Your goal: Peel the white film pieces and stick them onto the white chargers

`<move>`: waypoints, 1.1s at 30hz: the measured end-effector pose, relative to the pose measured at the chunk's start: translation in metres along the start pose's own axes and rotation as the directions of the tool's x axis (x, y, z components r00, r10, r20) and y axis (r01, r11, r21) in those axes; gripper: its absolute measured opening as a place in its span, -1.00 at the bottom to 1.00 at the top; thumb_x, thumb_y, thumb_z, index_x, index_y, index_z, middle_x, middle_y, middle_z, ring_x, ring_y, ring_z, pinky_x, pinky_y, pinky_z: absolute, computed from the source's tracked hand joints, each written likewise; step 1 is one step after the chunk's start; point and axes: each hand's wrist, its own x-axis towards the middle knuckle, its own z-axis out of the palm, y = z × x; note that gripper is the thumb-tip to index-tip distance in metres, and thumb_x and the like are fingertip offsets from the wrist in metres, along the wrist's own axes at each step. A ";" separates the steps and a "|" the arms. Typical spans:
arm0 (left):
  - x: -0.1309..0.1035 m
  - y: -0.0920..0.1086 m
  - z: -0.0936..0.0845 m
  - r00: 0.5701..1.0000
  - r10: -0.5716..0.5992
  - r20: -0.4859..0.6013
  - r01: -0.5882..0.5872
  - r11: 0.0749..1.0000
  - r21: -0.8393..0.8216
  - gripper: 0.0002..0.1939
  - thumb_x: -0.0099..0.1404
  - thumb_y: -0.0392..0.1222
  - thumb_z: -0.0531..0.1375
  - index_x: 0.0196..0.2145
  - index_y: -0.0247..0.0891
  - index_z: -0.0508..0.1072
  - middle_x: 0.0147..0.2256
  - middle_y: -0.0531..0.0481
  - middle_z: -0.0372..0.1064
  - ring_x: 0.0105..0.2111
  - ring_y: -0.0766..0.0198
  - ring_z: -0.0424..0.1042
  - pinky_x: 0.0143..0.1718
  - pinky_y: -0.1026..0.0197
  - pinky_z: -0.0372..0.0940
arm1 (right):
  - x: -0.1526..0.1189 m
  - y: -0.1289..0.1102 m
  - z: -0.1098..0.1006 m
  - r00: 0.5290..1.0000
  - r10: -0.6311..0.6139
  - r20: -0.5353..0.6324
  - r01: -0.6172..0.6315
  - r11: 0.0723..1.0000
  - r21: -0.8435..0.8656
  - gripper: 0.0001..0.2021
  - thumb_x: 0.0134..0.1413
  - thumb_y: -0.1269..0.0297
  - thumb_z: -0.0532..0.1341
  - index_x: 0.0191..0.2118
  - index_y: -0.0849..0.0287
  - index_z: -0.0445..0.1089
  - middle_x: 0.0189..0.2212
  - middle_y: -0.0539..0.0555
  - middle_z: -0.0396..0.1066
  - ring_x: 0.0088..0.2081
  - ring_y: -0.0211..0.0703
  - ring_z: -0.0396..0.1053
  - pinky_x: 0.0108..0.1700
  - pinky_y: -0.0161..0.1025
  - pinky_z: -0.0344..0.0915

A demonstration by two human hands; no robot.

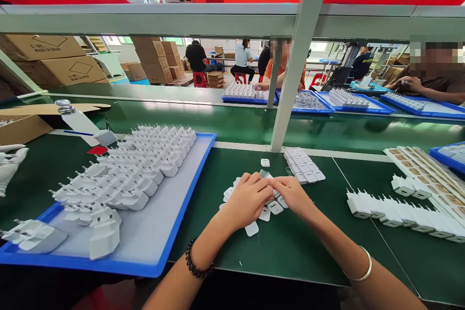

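Over the loose heap of white rounded-square cover plates [275,207], the left hand [244,201] and the right hand [293,197] are brought together, fingers curled and fingertips meeting; whether anything is pinched between them cannot be told, since the contact point is hidden. The plates lie on the green worktop [232,252], directly below and around the fingers. Because they overlap at odd angles, a neighbour could be dragged along or flipped if the heap were brushed by a knuckle, and print could be left facing the wrong way. Their faces, smooth and apparently glossy, could be scuffed by rubbing, and a thin piece might slip from a light fingertip hold. The ordered block of plates [304,166] beyond the right hand could be knocked askew by a wide sweep of that hand. By the left forearm, plug adapters [145,164] are crowded in a blue-rimmed tray [188,202]; their slim metal pins point upward and could be caught by a sleeve or bent. Chunky, angular white housings are seen there, matt beside the pins, while a second group of adapters [403,213] is lined up at the right, beside brown-and-white slotted strips [432,179].
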 end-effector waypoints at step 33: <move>0.000 -0.007 -0.008 0.930 -0.357 -0.093 0.284 0.855 -0.434 -0.78 0.36 -0.18 0.14 -0.06 -0.16 0.48 -0.06 -0.03 0.46 0.05 0.14 0.31 0.12 0.01 0.13 | -0.012 -0.017 -0.005 0.990 -0.035 0.137 0.036 0.999 -0.005 -0.71 -0.08 0.06 0.32 -0.48 0.22 0.40 -0.60 -0.05 0.28 -0.54 -0.27 0.12 -0.50 -0.30 0.06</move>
